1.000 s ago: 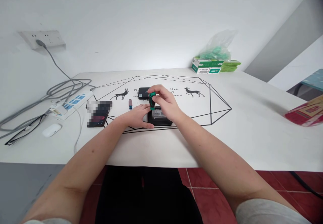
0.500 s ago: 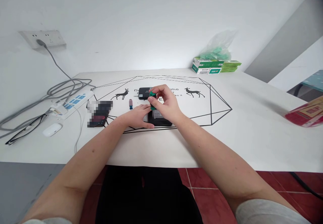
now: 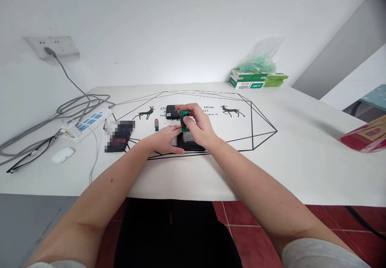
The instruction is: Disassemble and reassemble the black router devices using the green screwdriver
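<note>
My right hand (image 3: pixel 200 125) is closed around the green and black handle of a screwdriver (image 3: pixel 184 120), held upright over a flat black case (image 3: pixel 191 145). A pale printed label shows inside the case. The screwdriver's tip is hidden. At the case's left side, my left hand (image 3: pixel 165 139) has its thumb at the front corner and its fingers toward the back, holding the case against the table. Just behind lies a black cover (image 3: pixel 171 112) with a small light sticker, partly hidden by my right hand. A small screwdriver with a reddish handle (image 3: pixel 156 124) lies to the left.
On the left are a dark phone (image 3: pixel 121 136), a white power strip (image 3: pixel 90 124) with grey cable, glasses (image 3: pixel 31 154) and a white earbud case (image 3: pixel 62 155). Green boxes (image 3: pixel 249 79) stand at the back right. A red package (image 3: pixel 366 137) sits at the right edge.
My right fingers have shifted on the screwdriver handle, which shows more plainly and stands a little further right. My left hand and the case stay in place.
</note>
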Available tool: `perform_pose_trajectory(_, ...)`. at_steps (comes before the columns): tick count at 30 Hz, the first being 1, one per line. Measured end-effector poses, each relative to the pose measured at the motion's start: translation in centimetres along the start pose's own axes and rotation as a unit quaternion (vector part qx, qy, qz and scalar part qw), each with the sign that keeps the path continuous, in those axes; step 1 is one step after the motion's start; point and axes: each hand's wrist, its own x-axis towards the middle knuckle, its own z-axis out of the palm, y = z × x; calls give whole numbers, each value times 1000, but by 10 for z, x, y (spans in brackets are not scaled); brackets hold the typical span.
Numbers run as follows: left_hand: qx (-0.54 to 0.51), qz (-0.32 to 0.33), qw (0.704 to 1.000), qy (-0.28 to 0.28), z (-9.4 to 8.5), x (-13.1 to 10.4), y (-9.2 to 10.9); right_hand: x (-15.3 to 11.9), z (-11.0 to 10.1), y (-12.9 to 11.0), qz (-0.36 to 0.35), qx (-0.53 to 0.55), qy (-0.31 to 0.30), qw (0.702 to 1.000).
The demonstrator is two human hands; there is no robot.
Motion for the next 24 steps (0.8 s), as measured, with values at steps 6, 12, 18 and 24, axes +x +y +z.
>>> perform_pose_trajectory(6,22,-16,1000,-14,-4,-2,7,4,-1,5,-88,-61,31,994)
perform_pose_trajectory(12,21,-28,999,-18,-3,-1,7,4,0,7,-100,-85,57,990)
perform_pose_trajectory(18,15,-41,999,-21,-3,-1,6,4,0,1,-74,-61,63,993)
perform_pose_trajectory(24,-10,-6,1000,-9,-3,-1,4,5,5,-5,32,-19,51,998)
